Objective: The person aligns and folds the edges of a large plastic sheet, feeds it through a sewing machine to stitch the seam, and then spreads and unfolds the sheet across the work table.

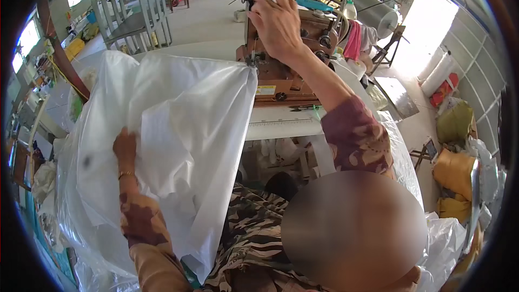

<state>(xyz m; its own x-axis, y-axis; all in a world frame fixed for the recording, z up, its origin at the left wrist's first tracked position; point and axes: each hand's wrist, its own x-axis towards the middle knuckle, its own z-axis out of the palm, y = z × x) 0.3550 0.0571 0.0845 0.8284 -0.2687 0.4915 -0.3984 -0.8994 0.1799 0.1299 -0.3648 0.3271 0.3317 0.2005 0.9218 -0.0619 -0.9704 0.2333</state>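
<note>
A large white plastic-like sheet [178,103] drapes over the left side of the work surface and hangs toward my lap. My left hand [125,146] is closed on the sheet, its fingertips partly lost in the folds. A brown sewing machine [270,70] stands ahead; the sheet's right corner reaches its needle area [254,58]. My right hand [277,24] is raised over the top of the machine, fingers curled at a dark metal part. Whatever is between those fingers is too small to make out. A teal-handled tool [314,4] lies on the machine just right of that hand.
A measuring scale [281,123] runs along the table's front edge, with a dark slim tool [304,108] behind it. A grey metal chair [130,19] stands beyond the table at left. Bagged bundles [457,173] and clear plastic [440,243] crowd the right side.
</note>
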